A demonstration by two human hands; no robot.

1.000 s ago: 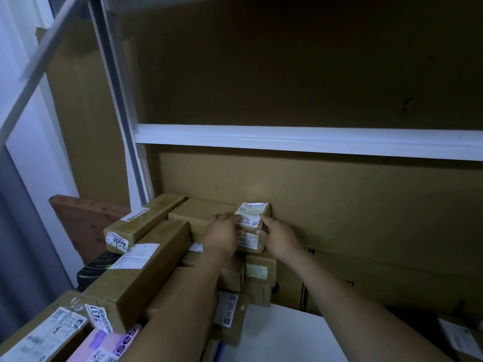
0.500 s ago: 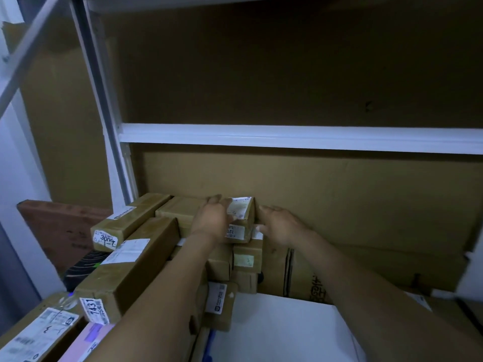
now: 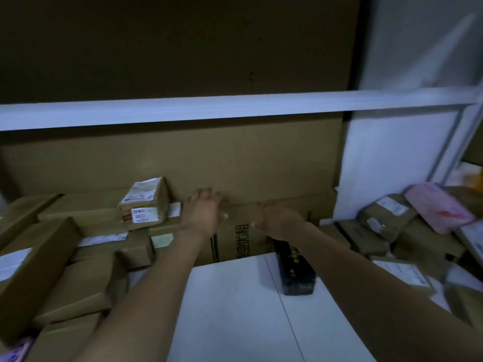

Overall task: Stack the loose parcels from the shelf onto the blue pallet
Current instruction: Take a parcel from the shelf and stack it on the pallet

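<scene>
STORAGE SHELF: A person is holding both bare arms out over a dim shelf, with neither hand carrying anything. The left hand (image 3: pixel 202 215) is hovering palm down, its fingers straight and slightly apart. It is just to the right of a small labelled parcel (image 3: pixel 145 202) and clear of it. The right hand (image 3: pixel 278 218) is hanging level with the left, a gap between the two, its fingers loosely bent and closing on nothing. Whether any fingertip is touching the cardboard sheet (image 3: pixel 261 165) standing against the back of the shelf cannot be told.

The small labelled parcel is sitting askew on top of a stack of long brown cartons (image 3: pixel 86 259) that is filling the left side of the shelf. White labels are showing on its top and front faces. More loose parcels are lying at the right: a heap of brown wrapped parcels (image 3: pixel 386 226), with a pink parcel (image 3: pixel 439 207) resting on its far edge.

Between the two piles a black box (image 3: pixel 294 270) is lying flat on the white shelf board (image 3: pixel 235 309). It is lying beneath the right forearm and just in front of a lower cardboard panel (image 3: pixel 241 241) printed with dark characters. A white beam (image 3: pixel 235 111) is running across the frame above the hands. Motion blur is softening the right edge.
</scene>
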